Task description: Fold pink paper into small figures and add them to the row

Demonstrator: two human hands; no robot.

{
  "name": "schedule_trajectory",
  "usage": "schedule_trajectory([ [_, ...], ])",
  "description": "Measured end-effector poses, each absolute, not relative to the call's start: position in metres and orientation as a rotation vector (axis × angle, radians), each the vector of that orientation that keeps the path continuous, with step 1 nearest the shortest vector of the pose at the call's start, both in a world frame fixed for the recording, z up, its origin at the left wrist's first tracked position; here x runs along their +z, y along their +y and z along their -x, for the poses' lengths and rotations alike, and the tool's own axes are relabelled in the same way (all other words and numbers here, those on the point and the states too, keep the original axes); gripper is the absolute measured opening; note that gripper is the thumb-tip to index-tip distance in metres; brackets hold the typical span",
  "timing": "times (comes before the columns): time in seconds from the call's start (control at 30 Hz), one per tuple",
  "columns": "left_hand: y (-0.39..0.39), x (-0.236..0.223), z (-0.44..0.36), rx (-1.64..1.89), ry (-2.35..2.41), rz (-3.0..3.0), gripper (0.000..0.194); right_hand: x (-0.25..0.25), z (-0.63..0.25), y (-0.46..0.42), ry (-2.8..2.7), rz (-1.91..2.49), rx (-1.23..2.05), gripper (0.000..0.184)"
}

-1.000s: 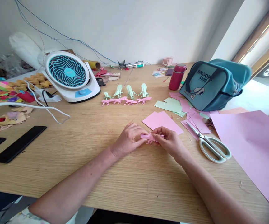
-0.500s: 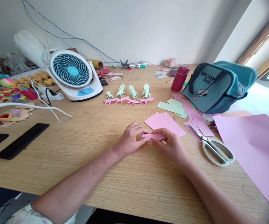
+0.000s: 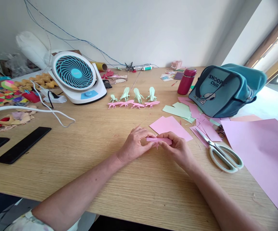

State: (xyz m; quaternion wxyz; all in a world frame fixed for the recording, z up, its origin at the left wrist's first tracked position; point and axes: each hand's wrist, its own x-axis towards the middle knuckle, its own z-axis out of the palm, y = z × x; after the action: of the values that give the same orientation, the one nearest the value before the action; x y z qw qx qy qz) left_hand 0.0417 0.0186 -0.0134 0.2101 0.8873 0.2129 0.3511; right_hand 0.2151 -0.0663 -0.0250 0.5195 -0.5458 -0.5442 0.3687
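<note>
At the near middle of the bench (image 3: 93, 131), in front of me, the pink paper (image 3: 165, 140) sits between my 2 hands, a narrow folded strip with thin leg-like bits under it. I have the left hand (image 3: 134, 141) and right hand (image 3: 178, 147) both pinching near its middle, thumbs opposed to fingers, gaps almost nil at the tips. I can't tell whether it touches the bench. I judge this to be a shaping step, creasing or setting the folds; beyond it stand 4 pink figures (image 3: 132, 104) and 4 green figures (image 3: 138, 95). To my mind the next move calls for a light pinch, with 1 hand steadying the body while the other works the legs, which could bend or tear.
</note>
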Motion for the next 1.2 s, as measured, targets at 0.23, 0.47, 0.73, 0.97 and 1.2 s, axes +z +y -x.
schedule_trajectory([
  [0.23,0.0168,-0.0138,-0.041,0.994,0.561,-2.534,0.01,-0.0283,-0.2136,-0.0615,-1.058,1.177,1.118,0.031],
  [0.47,0.0122,-0.0105,-0.0391,0.998,0.61,-2.66,0.01,-0.0233,-0.2099,-0.0631,-0.84,1.148,1.205,0.035],
  [0.73,0.0135,-0.0096,-0.0378,1.059,0.535,-2.739,0.012,-0.0234,-0.2102,-0.0633,-0.872,1.166,1.188,0.036],
  [0.97,0.0165,-0.0087,-0.0347,0.979,0.461,-2.78,0.019,-0.0225,-0.2142,-0.0621,-1.034,1.155,1.08,0.033],
  [1.2,0.0134,-0.0075,-0.0373,0.965,0.499,-2.777,0.012,-0.0192,-0.2139,-0.0632,-1.051,1.158,1.18,0.033],
])
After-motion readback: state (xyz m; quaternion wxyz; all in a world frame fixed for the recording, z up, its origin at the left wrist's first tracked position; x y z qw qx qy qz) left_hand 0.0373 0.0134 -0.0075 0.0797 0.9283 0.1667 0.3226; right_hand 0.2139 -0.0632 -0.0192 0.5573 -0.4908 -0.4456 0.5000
